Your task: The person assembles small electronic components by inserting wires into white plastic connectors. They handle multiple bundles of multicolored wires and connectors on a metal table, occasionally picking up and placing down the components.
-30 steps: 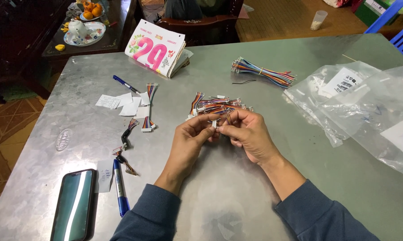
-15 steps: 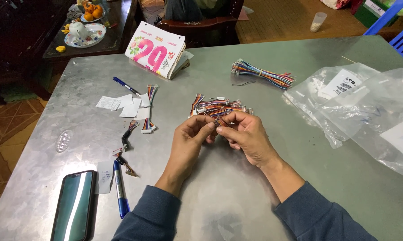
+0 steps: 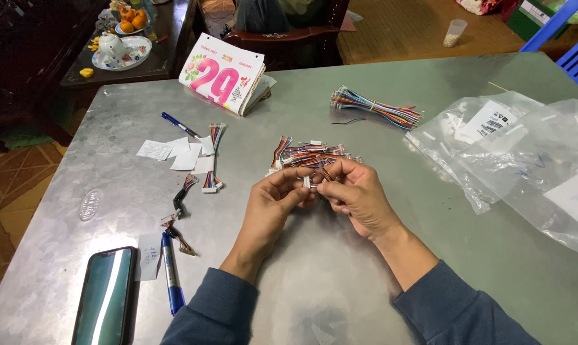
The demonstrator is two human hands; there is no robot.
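My left hand (image 3: 273, 201) and my right hand (image 3: 353, 191) meet over the middle of the metal table (image 3: 366, 281). Both pinch the white connector end of a small multicoloured wire harness (image 3: 311, 177) between fingertips. Just beyond my fingers lies a loose pile of similar short wire harnesses (image 3: 305, 154) with white plugs. The part of the held harness inside my fingers is hidden.
A longer tied bundle of coloured wires (image 3: 375, 110) lies farther back. Clear plastic bags (image 3: 519, 153) spread at the right. On the left are paper slips (image 3: 174, 153), a ribbon cable (image 3: 213, 156), small harnesses (image 3: 181, 191), two blue pens (image 3: 171, 271), a phone (image 3: 105, 303) and a tear-off calendar (image 3: 222, 73).
My hands have stayed in place above the table; the fingers shifted slightly on the small connector. Nothing else has moved.
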